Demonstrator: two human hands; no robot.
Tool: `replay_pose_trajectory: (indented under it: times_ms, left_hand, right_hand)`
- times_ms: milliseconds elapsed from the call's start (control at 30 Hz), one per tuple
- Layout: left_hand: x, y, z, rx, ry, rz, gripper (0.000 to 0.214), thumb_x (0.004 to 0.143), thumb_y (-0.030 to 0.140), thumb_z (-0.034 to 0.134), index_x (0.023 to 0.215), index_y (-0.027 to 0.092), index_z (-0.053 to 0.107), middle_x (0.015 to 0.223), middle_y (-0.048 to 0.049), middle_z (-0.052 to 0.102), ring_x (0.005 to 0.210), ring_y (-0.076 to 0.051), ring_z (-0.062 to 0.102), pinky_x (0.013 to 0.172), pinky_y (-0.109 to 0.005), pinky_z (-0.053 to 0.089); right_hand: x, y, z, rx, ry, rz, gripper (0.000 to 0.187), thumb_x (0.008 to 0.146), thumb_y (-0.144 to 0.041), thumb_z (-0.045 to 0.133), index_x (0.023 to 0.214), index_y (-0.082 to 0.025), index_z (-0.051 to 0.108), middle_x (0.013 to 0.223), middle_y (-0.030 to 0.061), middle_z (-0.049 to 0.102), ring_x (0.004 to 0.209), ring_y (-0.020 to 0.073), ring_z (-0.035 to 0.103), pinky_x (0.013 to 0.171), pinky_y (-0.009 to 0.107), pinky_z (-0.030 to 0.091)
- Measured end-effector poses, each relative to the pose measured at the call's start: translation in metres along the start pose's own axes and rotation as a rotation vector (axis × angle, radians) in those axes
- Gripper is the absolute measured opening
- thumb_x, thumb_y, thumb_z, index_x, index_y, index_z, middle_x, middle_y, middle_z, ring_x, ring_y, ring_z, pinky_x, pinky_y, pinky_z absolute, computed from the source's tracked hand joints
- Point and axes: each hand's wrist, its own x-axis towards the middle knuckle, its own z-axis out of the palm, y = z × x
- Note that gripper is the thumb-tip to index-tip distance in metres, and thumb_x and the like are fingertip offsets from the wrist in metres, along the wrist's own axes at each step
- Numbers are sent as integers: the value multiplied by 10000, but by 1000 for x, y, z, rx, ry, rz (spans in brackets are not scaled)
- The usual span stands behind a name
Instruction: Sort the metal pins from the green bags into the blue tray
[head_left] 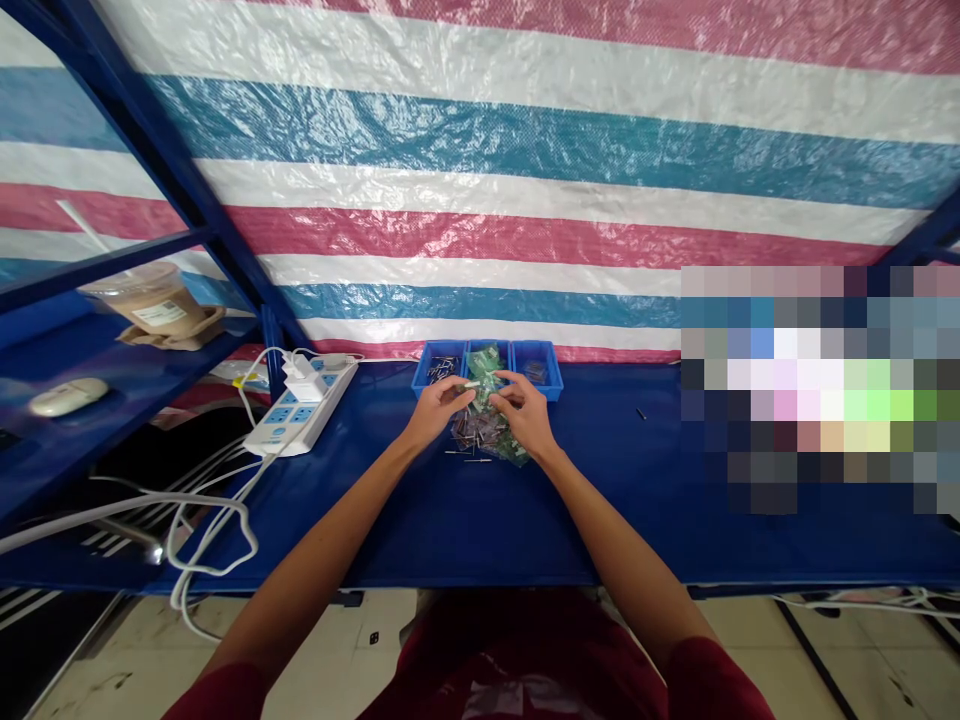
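Observation:
My left hand (442, 408) and my right hand (526, 408) meet over a pile on the blue table. Between their closed fingertips is a small clear-green plastic packet (484, 386); its contents are too small to make out. Under the hands lies a heap of thin metal pins (471, 432) that look like rivets, with more green packaging (513, 450) at its right. Just behind stands a blue tray with three compartments (556, 380). Metal pins (445, 368) fill the left one, green packets (484, 358) the middle, and small dark pieces (534, 372) the right.
A white power strip (300, 412) with plugs and loose white cables (217, 520) lies at the left. On a side shelf are a drink cup (157, 300) and a mouse (69, 396). One small dark piece (640, 413) lies right of the tray. The far right is pixelated.

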Motion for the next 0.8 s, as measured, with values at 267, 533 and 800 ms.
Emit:
replay_pose_trajectory:
  times_ms: [267, 533, 800]
  left_hand:
    - [-3, 8, 3, -161, -27, -169, 423, 749, 480, 709, 1019, 184, 574, 596, 37, 567, 506, -130, 571, 512, -262, 518]
    - [-5, 4, -1, 279, 26, 106, 373, 773, 525, 654, 755, 154, 693, 832, -69, 670, 730, -186, 612, 601, -270, 493]
    - [32, 0, -10, 478, 105, 181, 288, 784, 436, 658, 899, 182, 729, 812, -49, 726, 722, -206, 636, 718, -313, 498]
  right_hand:
    - [1, -4, -4, -210, -69, -277, 198, 888, -285, 511, 993, -219, 665, 1134, 113, 609, 1033, 233, 590, 849, 375, 513]
    - [2, -1, -3, -111, -76, 4, 226, 846, -351, 562, 725, -180, 647, 614, 5, 594, 568, 159, 554, 583, 274, 449]
    - [6, -5, -14, -177, 286, 88, 323, 899, -363, 431, 830, -167, 679, 750, 44, 669, 626, 161, 586, 639, 276, 459]
